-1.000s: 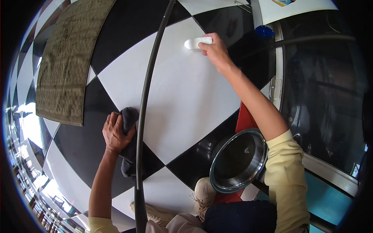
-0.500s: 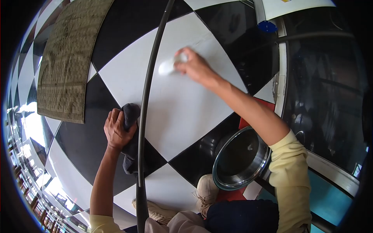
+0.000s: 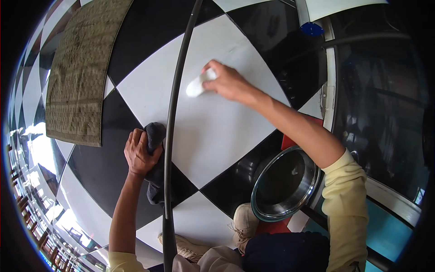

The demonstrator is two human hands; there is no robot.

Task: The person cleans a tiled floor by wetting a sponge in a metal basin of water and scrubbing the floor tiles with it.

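My right hand (image 3: 225, 81) is closed around a white, sponge-like block (image 3: 198, 86). The block is against the large white floor tile (image 3: 217, 131), slightly blurred. Lower left, the fingers of my left hand (image 3: 141, 152) are wrapped over a bunched dark grey cloth (image 3: 155, 136), which lies on a black tile beside the white tile's edge. Part of the cloth is hidden behind a long dark rod or cable that crosses the view.
A metal basin (image 3: 285, 181) with liquid in it stands by my right forearm, partly over red flooring. An olive woven mat (image 3: 79, 81) lies at upper left. The dark rod (image 3: 174, 104) runs top to bottom. My shoes (image 3: 244, 222) are at the bottom; a door frame (image 3: 330, 86) stands right.
My right hand and the white block have shifted slightly downward over the white tile. My left hand stays on the cloth. The whole view has moved a little.
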